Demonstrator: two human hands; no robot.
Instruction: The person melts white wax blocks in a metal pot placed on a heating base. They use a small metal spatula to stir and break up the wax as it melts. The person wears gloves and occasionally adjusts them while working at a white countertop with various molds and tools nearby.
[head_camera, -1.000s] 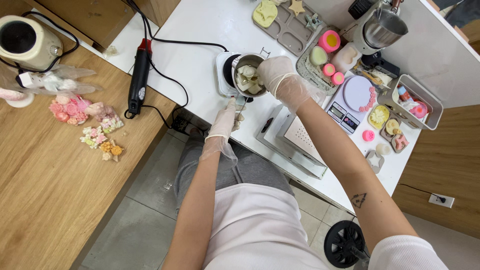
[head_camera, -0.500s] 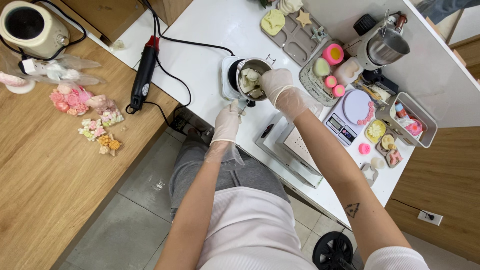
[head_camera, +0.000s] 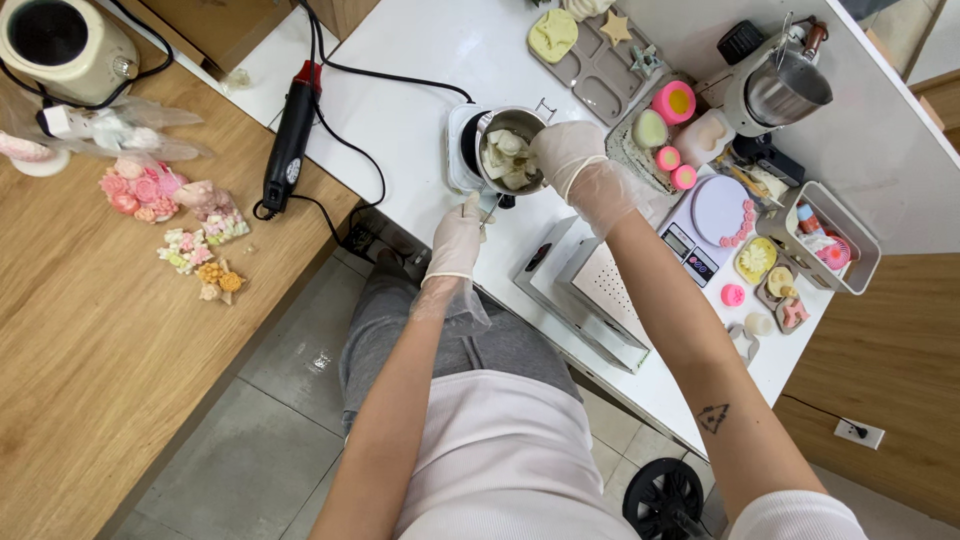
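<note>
White laminate desk (head_camera: 420, 110) carried a small steel pot of pale wax chunks (head_camera: 510, 152); the gloved left hand (head_camera: 455, 240) gripped its handle, the gloved right hand (head_camera: 570, 155) closed over its rim.

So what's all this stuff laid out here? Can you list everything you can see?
metal pot: one, silver, pale chunks inside, on a white base on the white table
heat gun: one, black and red, table's left edge
mould tray: one, grey, far side of the table
pink cups: three, right of the pot
scale: one, white, right of the hands
steel jug: one, silver, far right
bin: one, white, right edge
small flower shapes: many, pink, white, orange, on the wooden counter
left hand: gloved, holds the pot's handle
right hand: gloved, over the pot's rim
</note>
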